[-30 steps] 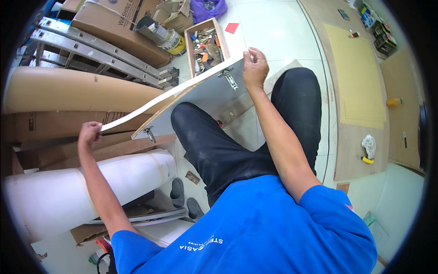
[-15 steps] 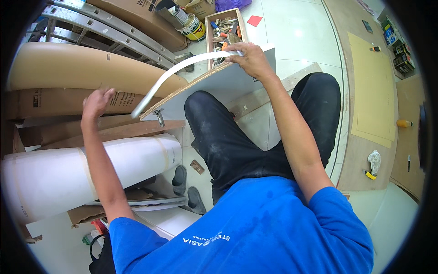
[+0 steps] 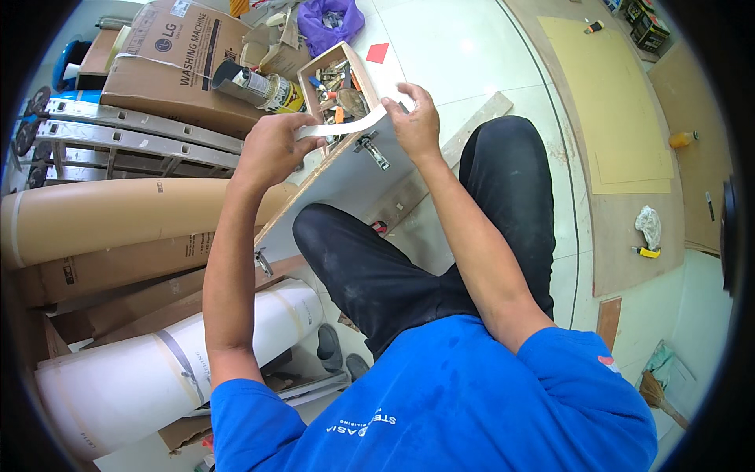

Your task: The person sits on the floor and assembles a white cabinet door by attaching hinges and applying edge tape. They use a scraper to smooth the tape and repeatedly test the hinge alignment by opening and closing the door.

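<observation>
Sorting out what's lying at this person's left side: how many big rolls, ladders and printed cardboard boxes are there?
Big rolls: 2, a brown cardboard roll and a white roll
Metal ladder: 1
Printed cardboard box: 1
Total: 4

The flat brown cartons wedged between the rolls overlap too much to count.

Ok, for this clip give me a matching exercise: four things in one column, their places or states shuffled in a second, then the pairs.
Things:
1. white strip
2. wooden tool box
3. white roll
4. purple bag

Places or states:
A. on the floor at the lower left, beside cardboard
B. at the top edge, beyond the box
C. bent between the left hand and the right hand
D. open, full of tools, just beyond the hands

Pairs: 1-C, 2-D, 3-A, 4-B
</observation>
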### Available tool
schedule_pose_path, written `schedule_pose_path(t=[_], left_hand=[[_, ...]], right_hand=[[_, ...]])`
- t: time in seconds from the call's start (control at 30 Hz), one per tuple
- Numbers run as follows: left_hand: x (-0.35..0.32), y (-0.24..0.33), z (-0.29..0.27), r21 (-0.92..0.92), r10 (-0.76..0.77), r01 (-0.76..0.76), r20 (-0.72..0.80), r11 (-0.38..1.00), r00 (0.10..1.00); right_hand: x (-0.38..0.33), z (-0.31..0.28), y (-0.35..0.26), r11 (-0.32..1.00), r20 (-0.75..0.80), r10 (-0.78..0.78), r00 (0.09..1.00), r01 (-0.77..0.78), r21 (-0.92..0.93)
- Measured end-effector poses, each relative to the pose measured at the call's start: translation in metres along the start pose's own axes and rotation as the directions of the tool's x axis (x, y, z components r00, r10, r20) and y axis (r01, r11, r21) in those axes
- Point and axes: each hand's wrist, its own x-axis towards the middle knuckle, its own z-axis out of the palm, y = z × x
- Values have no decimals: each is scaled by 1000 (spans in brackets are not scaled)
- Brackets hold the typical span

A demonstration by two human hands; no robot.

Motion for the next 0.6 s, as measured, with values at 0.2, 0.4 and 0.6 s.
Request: schedule_pose_path(t=[0.2, 0.4, 0.6], left_hand=[[11, 43, -18, 115, 30, -29, -11, 993, 999], [12, 60, -41, 99, 49, -46, -27, 994, 998], [6, 53, -44, 67, 140, -134, -98, 989, 985]], right_hand=[[-12, 15, 21, 997, -139, 4, 990, 6, 75], [-12, 16, 29, 997, -54, 28, 998, -24, 68], [-9, 25, 34, 966, 20, 45, 999, -49, 254]])
